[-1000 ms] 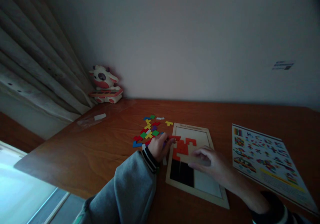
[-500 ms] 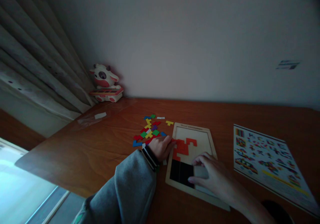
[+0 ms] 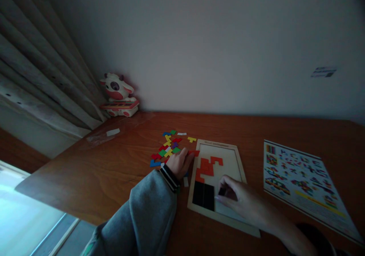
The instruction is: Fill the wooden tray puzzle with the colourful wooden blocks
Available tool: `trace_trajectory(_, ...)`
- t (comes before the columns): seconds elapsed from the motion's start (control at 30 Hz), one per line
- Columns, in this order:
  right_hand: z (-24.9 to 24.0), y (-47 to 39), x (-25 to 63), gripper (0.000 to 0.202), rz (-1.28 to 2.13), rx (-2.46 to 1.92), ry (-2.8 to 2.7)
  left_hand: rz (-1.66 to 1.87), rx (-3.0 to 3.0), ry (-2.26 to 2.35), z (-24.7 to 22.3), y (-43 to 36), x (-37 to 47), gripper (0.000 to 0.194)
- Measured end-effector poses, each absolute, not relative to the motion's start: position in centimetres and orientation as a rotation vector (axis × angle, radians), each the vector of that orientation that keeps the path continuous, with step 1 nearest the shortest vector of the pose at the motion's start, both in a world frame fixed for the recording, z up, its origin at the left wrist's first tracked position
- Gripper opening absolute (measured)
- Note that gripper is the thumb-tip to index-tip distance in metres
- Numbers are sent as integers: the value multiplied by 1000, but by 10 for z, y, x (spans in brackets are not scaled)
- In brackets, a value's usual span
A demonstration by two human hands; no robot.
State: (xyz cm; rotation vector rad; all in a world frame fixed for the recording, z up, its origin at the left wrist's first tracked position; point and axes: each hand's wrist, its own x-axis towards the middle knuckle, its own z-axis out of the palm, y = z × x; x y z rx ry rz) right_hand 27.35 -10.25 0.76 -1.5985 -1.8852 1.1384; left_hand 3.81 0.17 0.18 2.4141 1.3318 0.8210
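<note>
My left hand (image 3: 177,164), in a grey sleeve with a striped cuff, is closed on a red puzzle piece (image 3: 195,153) that sticks out past its fingertips over the left rim of the wooden puzzle board (image 3: 221,218). My right hand (image 3: 234,195) is over the lower right of the board, thumb and fingers pinched around a small black puzzle piece (image 3: 222,191), mostly hidden by the fingers. Two black squares (image 3: 203,196) lie side by side in the lower left of the board. Above them sit joined orange-red pieces (image 3: 206,167) and a hook-shaped one (image 3: 216,160).
Loose coloured puzzle pieces (image 3: 168,149) lie left of the board, a yellow piece (image 3: 192,139) near its top corner. A printed pattern sheet (image 3: 302,180) lies to the right. A cow toy with a keyboard (image 3: 119,96) stands by the curtain (image 3: 42,58), near a clear plastic bag (image 3: 99,136).
My right hand's fingers have closed from a wider spread, and a black piece now shows between them, apart from the two black squares. My left hand has shifted slightly up with the red piece.
</note>
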Motion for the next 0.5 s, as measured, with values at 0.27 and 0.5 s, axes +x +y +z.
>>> trace_trajectory(0.27,9,-43,266,31,912,-1460,-1654,889,2300,1395,3,5,39,30)
trace_trajectory(0.5,7,18,246,21,721,-1496,-1624,923,2341,1367,1,5,39,30)
